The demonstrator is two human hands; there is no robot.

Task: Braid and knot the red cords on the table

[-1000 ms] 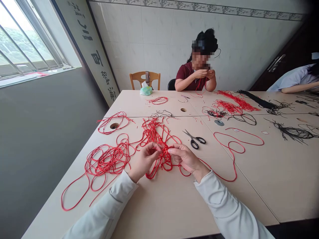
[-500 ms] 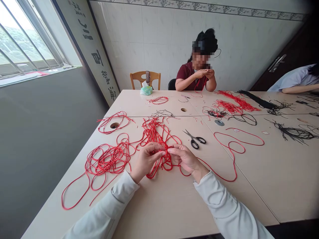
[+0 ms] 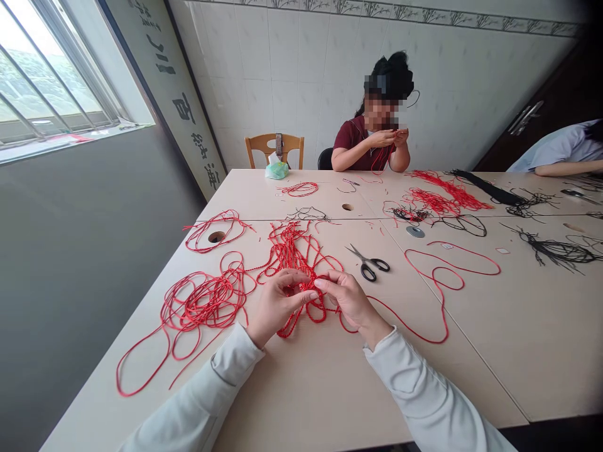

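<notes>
Both my hands meet over a bundle of twisted red cord (image 3: 291, 248) on the table. My left hand (image 3: 281, 302) is closed in a pinch on red cord, thumb and fingertips together. Opposite it, my right hand (image 3: 346, 301) pinches red cord too, its fingertips touching or nearly touching the left ones. The exact spot gripped is partly hidden by the fingers. From beside my right hand a single red cord (image 3: 443, 314) trails over the table to the right. Left of my hands lies a loose coil of red cord (image 3: 202, 304).
Black-handled scissors (image 3: 369, 262) lie partly spread beyond my right hand. Another red coil (image 3: 219, 232) surrounds a table hole at the left. Black cords (image 3: 560, 251) and a metal disc (image 3: 415, 232) are at the right. Across the table sits a person (image 3: 358, 144) handling red cord.
My fingers have shifted slightly, with the left thumb reaching a little further right under the right fingertips. The cords on the table and the scissors stay where they were.
</notes>
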